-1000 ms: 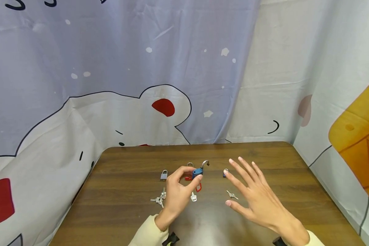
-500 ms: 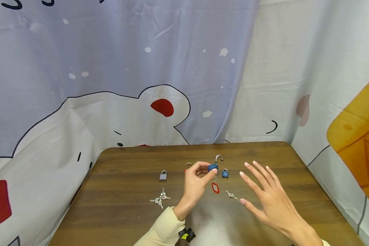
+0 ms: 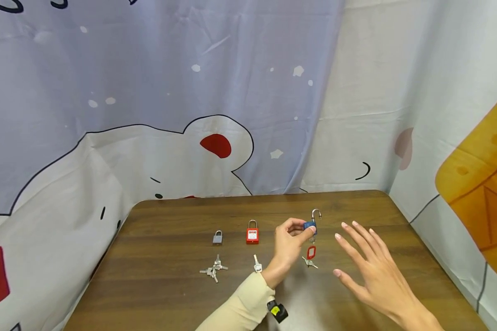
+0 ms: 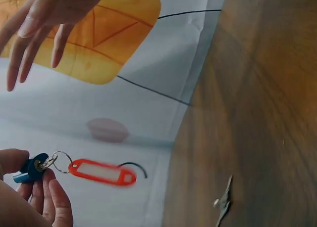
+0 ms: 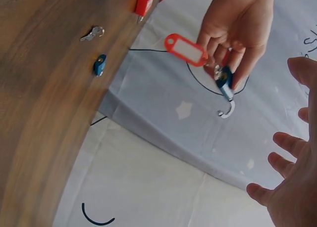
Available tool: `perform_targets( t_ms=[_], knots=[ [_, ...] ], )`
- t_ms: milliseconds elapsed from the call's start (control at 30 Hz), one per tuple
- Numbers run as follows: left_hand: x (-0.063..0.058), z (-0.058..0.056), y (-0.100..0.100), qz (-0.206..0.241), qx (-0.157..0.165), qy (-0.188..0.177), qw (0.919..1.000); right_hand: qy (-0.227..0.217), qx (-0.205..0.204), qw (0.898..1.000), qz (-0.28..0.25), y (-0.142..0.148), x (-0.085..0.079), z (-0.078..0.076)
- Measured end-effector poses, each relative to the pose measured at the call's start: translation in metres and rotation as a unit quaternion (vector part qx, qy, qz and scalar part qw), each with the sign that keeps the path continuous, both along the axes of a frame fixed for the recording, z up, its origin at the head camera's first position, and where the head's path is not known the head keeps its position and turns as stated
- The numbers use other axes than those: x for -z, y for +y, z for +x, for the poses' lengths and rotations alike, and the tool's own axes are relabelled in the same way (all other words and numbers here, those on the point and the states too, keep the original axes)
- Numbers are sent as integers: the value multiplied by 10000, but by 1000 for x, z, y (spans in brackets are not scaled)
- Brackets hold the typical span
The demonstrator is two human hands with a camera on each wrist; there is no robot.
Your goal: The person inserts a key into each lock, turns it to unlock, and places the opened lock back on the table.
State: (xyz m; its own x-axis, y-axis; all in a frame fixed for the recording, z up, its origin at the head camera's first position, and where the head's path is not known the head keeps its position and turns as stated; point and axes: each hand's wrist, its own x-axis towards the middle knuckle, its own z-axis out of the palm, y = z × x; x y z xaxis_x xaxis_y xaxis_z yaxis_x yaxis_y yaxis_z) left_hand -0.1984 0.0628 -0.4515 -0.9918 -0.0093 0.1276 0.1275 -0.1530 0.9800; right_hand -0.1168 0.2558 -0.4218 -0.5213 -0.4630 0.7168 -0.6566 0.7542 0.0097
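Wooden tabletop (image 3: 157,294) below, the left hand (image 3: 289,244) pinches a blue padlock (image 3: 309,225), the right hand (image 3: 373,272) splayed.

Cartoon-printed curtains (image 3: 269,101) bordering a table (image 3: 149,299) make a booth.

The left hand (image 3: 287,244) is held with thumb and fingers curled in a pinch, the sleeved left forearm (image 3: 241,305) slanted up from below. The right hand (image 3: 376,271) is held apart from it, fingers spread, its back seen from the head view.
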Motion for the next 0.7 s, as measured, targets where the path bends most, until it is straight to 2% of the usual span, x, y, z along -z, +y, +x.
perform_targets(
  t_ms=[233,567,700],
  knots=[
    [11,-17,32,-140,76,-147,9998,-6,165,9998,-65,6,2,0],
    [28,-39,64,-314,-195,-956,9947,-320,393,9987,55,11,6,2],
    [36,-48,76,-565,-377,-1049,9922,-337,431,9985,50,13,9,3]
  ],
)
